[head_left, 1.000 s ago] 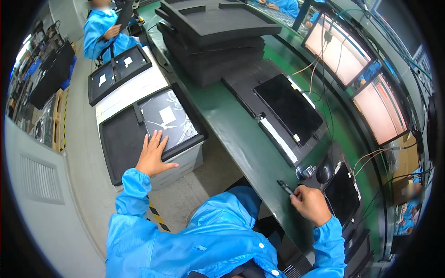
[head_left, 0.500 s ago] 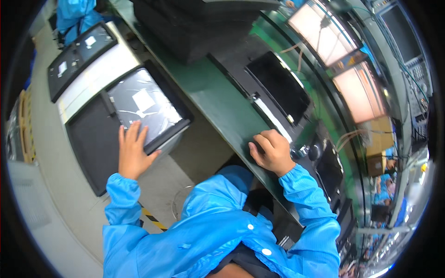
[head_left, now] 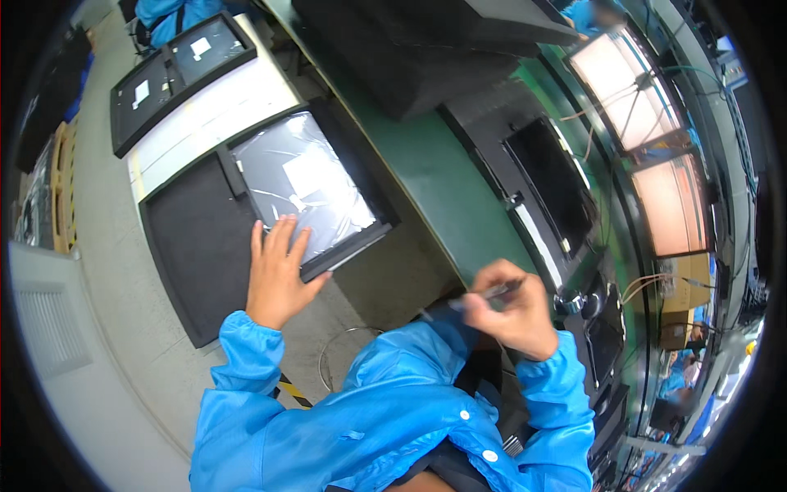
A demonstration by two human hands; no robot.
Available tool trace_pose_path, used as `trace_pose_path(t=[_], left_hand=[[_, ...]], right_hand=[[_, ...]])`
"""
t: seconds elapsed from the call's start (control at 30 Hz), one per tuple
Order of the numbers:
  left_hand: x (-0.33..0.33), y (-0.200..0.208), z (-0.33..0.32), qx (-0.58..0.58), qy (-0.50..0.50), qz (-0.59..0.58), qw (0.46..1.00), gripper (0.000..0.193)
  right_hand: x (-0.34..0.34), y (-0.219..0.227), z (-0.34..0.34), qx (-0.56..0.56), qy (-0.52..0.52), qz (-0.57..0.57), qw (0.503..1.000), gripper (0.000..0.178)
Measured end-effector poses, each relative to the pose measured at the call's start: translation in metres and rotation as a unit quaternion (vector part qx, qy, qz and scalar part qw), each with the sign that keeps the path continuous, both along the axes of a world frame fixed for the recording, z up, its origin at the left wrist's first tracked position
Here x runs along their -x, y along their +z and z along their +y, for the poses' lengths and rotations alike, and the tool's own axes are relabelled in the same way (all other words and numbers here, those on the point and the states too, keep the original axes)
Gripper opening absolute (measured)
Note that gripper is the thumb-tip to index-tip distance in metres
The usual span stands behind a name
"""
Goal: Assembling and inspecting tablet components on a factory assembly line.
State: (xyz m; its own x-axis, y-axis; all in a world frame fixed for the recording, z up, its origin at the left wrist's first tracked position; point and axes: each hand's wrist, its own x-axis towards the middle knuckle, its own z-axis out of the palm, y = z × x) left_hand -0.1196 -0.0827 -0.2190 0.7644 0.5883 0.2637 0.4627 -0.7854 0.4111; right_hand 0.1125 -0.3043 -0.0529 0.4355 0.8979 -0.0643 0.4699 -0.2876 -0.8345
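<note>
My left hand [head_left: 281,279], fingers spread, lies at the near edge of a black foam tray [head_left: 184,230]. Its fingertips reach the lower corner of a flat display panel [head_left: 266,168] wrapped in shiny clear film, with a white label on it. My right hand [head_left: 525,320] is raised over the front edge of the green workbench [head_left: 447,225], its fingers closed around a slim dark pen-like tool [head_left: 502,290]. Motion blur hides the tool's exact kind. Beyond that hand, a dark screen panel [head_left: 549,184] sits in a black holder on the bench.
Two lit monitors [head_left: 627,86] stand along the bench's far side, with cables before them. Large black foam blocks [head_left: 410,49] occupy the bench's back. Another foam tray [head_left: 123,123] with wrapped panels lies at far left. A cardboard box [head_left: 684,279] stands at right.
My right hand has lifted off the bench edge, and the slim tool now shows in its fingers. The view has shifted; my left hand stays at the tray's edge.
</note>
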Motion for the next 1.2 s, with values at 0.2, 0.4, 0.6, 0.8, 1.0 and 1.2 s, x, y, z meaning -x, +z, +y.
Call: trace_pose_path(t=[0.2,0.4,0.6,0.8,1.0,1.2], left_hand=[[0.0,0.002,0.002,0.019,0.003,-0.003,1.0,0.079],[0.0,0.0,0.007,0.02,-0.004,-0.009,1.0,0.079],[0.004,0.003,0.005,0.029,0.003,0.001,1.0,0.078],[0.003,0.003,0.003,0.021,0.002,-0.001,1.0,0.077],[-0.011,0.002,0.004,-0.001,-0.024,-0.001,1.0,0.074],[0.004,-0.006,-0.011,0.024,-0.01,-0.032,0.999,0.062]], right_hand=[[0.062,-0.1,0.14,-0.13,-0.036,0.205,0.969,0.018],[0.055,-0.168,0.172,-0.108,-0.023,0.143,0.983,0.016],[0.065,-0.176,0.177,-0.138,-0.017,0.071,0.988,0.015],[0.064,-0.166,0.16,-0.152,-0.039,0.069,0.985,0.016],[0.049,-0.107,0.073,-0.253,0.033,-0.143,0.956,0.031],[0.035,-0.039,-0.111,-0.135,-0.061,-0.407,0.901,0.041]])
